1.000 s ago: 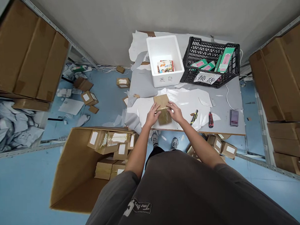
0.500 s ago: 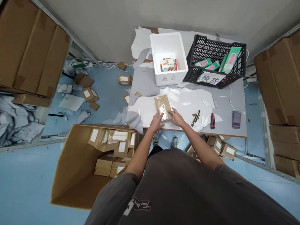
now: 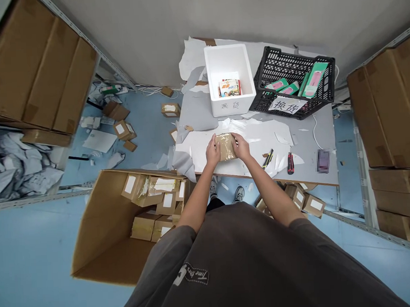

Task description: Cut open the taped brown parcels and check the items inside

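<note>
A small brown cardboard box [image 3: 226, 148] with shiny clear tape across it is held between both hands over the front of the table. My left hand [image 3: 212, 152] grips its left side, and my right hand [image 3: 240, 146] grips its right side. Under and behind the box lies torn white paper [image 3: 204, 142]. To the right of my right hand rest a yellow-and-black utility knife [image 3: 268, 159] and a red-and-black tool [image 3: 290, 163], which I cannot identify exactly.
A white foam box [image 3: 230, 108] with packets inside stands behind my hands. Beside it, a black plastic crate [image 3: 261, 85] holds green-and-pink boxes. A large open carton [image 3: 96, 230] with several taped boxes is at lower left. A blurred phone-like object [image 3: 323, 161] lies at the table's right.
The cardboard box has been turned from a slant, with its near end tipped, to a squarer pose. Both hands have moved forward along its sides.
</note>
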`<state>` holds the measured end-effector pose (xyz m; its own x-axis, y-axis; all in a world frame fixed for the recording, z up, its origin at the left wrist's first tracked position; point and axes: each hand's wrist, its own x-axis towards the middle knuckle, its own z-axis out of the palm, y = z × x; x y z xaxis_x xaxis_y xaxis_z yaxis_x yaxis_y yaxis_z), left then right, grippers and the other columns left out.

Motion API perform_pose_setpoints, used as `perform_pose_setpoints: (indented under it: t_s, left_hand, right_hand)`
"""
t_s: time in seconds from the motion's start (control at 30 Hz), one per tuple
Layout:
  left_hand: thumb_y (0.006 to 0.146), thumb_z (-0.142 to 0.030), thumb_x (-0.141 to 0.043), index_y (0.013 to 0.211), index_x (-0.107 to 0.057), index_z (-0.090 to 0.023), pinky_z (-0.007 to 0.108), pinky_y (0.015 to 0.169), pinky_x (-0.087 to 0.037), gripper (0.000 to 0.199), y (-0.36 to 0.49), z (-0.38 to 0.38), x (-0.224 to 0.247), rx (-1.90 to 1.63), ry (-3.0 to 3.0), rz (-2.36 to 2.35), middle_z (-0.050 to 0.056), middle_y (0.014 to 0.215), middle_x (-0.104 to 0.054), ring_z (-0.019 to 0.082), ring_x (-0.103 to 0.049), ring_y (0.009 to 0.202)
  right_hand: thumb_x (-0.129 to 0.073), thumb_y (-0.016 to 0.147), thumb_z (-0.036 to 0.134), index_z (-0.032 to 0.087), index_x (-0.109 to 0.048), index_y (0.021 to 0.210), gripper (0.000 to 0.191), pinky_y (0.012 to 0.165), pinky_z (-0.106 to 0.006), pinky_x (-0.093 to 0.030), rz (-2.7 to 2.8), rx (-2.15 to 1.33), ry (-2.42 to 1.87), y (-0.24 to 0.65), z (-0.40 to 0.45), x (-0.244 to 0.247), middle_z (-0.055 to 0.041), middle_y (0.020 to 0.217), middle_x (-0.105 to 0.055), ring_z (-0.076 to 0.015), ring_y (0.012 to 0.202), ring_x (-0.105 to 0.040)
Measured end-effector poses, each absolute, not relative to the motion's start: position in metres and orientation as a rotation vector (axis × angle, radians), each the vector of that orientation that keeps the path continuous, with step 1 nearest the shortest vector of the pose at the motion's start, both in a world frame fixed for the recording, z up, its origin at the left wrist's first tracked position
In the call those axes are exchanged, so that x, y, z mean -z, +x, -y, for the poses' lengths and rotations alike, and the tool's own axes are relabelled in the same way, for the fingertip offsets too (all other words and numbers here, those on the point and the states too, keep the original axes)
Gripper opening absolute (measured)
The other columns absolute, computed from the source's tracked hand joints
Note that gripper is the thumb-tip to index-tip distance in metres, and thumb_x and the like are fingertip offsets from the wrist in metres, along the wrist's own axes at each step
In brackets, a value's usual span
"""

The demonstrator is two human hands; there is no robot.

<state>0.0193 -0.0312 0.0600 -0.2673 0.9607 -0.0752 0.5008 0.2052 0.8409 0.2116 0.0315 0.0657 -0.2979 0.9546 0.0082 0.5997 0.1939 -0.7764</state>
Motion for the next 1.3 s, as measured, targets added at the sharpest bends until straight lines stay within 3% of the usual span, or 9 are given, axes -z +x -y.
perform_pose_setpoints:
  t_s: [0.1, 0.23, 0.33, 0.53, 0.73, 0.9, 1.0, 1.13, 1.3]
  left_hand:
    - [0.113, -0.051, -0.054, 0.179, -0.031, -0.027, 0.050, 0.136, -0.038, 0.074, 0.014, 0.032, -0.062, -0.919, 1.415, -1.826, 0.011, 0.186, -0.029, 0.032, -0.031, 0.171]
    - [0.095, -0.045, -0.084, 0.168, -0.054, -0.032, 0.059, 0.134, -0.038, 0.080, 0.001, 0.051, -0.064, -0.707, 1.725, -1.656, 0.008, 0.190, -0.016, 0.042, -0.033, 0.169]
    - [0.096, -0.029, -0.078, 0.163, -0.060, -0.030, 0.060, 0.132, -0.043, 0.069, 0.004, 0.058, -0.060, -0.615, 1.775, -1.581, 0.009, 0.188, -0.022, 0.041, -0.041, 0.164]
    - [0.112, -0.026, -0.043, 0.150, -0.071, -0.023, 0.055, 0.132, -0.044, 0.047, 0.023, 0.049, -0.062, -0.888, 1.652, -1.693, 0.012, 0.174, -0.050, 0.033, -0.049, 0.160]
    - [0.113, -0.033, -0.045, 0.153, -0.066, -0.023, 0.049, 0.134, -0.042, 0.047, 0.000, 0.029, -0.070, -1.050, 1.606, -1.722, 0.012, 0.168, -0.058, 0.028, -0.051, 0.159]
    - [0.098, -0.029, -0.065, 0.157, -0.063, -0.018, 0.054, 0.130, -0.047, 0.059, -0.004, 0.028, -0.038, -0.688, 1.471, -1.622, 0.017, 0.158, -0.065, 0.033, -0.060, 0.149]
    - [0.098, -0.033, -0.068, 0.166, -0.054, -0.021, 0.055, 0.128, -0.047, 0.070, -0.003, 0.049, -0.024, -0.584, 1.439, -1.656, 0.018, 0.168, -0.056, 0.036, -0.055, 0.156]
    - [0.097, -0.049, -0.074, 0.168, -0.053, -0.027, 0.058, 0.132, -0.041, 0.077, -0.011, 0.076, -0.030, -0.597, 1.570, -1.788, 0.015, 0.182, -0.037, 0.041, -0.039, 0.166]
    - [0.068, -0.055, -0.101, 0.167, -0.055, -0.031, 0.065, 0.133, -0.034, 0.112, -0.017, 0.081, -0.043, -0.164, 1.885, -1.509, 0.016, 0.186, -0.026, 0.050, -0.014, 0.173]
  right_hand:
    - [-0.053, 0.104, 0.029, 0.025, -0.060, 0.162, 0.059, 0.128, -0.051, -0.051, 2.027, -0.969, -1.426, 0.212, -0.031, -0.069, -0.0089, 0.171, -0.053, -0.0297, 0.156, -0.054]
    - [-0.067, 0.091, 0.021, 0.026, -0.062, 0.161, 0.071, 0.126, -0.056, -0.051, 2.244, -1.035, -1.262, 0.229, -0.012, -0.075, -0.0076, 0.184, -0.032, -0.0355, 0.163, -0.046]
    - [-0.068, 0.085, 0.015, 0.030, -0.064, 0.159, 0.076, 0.127, -0.057, -0.051, 2.302, -1.072, -1.214, 0.234, 0.003, -0.073, -0.0046, 0.185, -0.032, -0.0356, 0.164, -0.044]
    - [-0.045, 0.107, 0.024, 0.025, -0.070, 0.149, 0.049, 0.129, -0.051, -0.050, 2.022, -0.897, -1.346, 0.220, 0.007, -0.069, -0.0112, 0.164, -0.061, -0.0276, 0.154, -0.058]
    - [-0.047, 0.110, 0.033, 0.026, -0.073, 0.144, 0.043, 0.123, -0.051, -0.055, 2.018, -0.897, -1.317, 0.225, -0.015, -0.079, -0.0125, 0.151, -0.070, -0.0325, 0.145, -0.063]
    - [-0.058, 0.096, 0.021, 0.021, -0.071, 0.146, 0.052, 0.123, -0.056, -0.054, 2.036, -1.079, -1.571, 0.214, -0.024, -0.042, -0.0141, 0.159, -0.064, -0.0341, 0.138, -0.067]
    - [-0.059, 0.096, 0.023, 0.022, -0.064, 0.155, 0.060, 0.127, -0.058, -0.049, 1.999, -1.139, -1.649, 0.211, -0.011, -0.021, -0.0144, 0.164, -0.059, -0.0346, 0.148, -0.060]
    - [-0.062, 0.098, 0.032, 0.026, -0.053, 0.167, 0.069, 0.134, -0.064, -0.038, 2.047, -0.963, -1.591, 0.232, 0.003, -0.023, -0.0106, 0.183, -0.034, -0.0378, 0.168, -0.034]
    - [-0.068, 0.092, 0.030, 0.026, -0.054, 0.166, 0.075, 0.136, -0.073, -0.025, 2.126, -0.793, -1.646, 0.310, -0.002, -0.044, -0.0093, 0.185, -0.030, -0.0439, 0.172, -0.020]
